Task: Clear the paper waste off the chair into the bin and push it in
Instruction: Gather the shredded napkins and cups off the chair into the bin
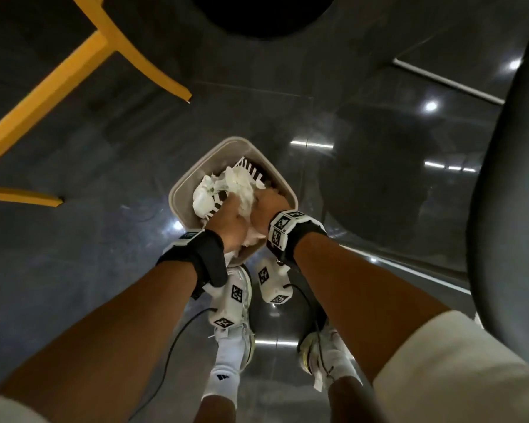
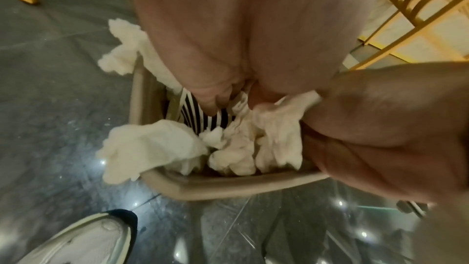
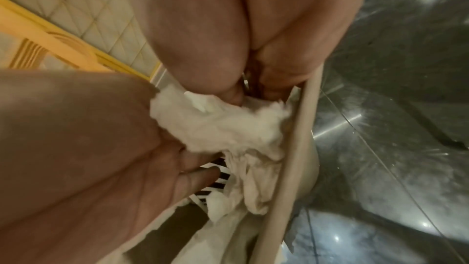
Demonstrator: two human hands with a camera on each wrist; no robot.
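Floor (image 1: 89,254): dark, glossy stone tiles mirroring ceiling lights, with pale grout lines. A yellow chair frame (image 1: 74,65) stands well beyond the hands to their left; a dark rounded seat edge (image 1: 507,178) fills the right margin. In the wrist views a pale tiled wall (image 3: 83,13) shows behind the yellow slats.

Bin (image 1: 177,190): beige, square-mouthed, on the floor directly under both hands, just ahead of the white shoes (image 1: 235,325). The paper waste (image 1: 214,190), crumpled white tissue with a black-and-white striped piece (image 2: 193,113), fills the mouth and spills over the rim to the left of the hands.

Left hand (image 1: 229,221) and right hand (image 1: 269,206): side by side, touching, both bearing down on the paper waste inside the bin. Each grip has its fingers buried in the tissue; whether they curl round it or press flat cannot be told, the wrist views being blurred and mostly filled by palm. The bin's depth and base are hidden.
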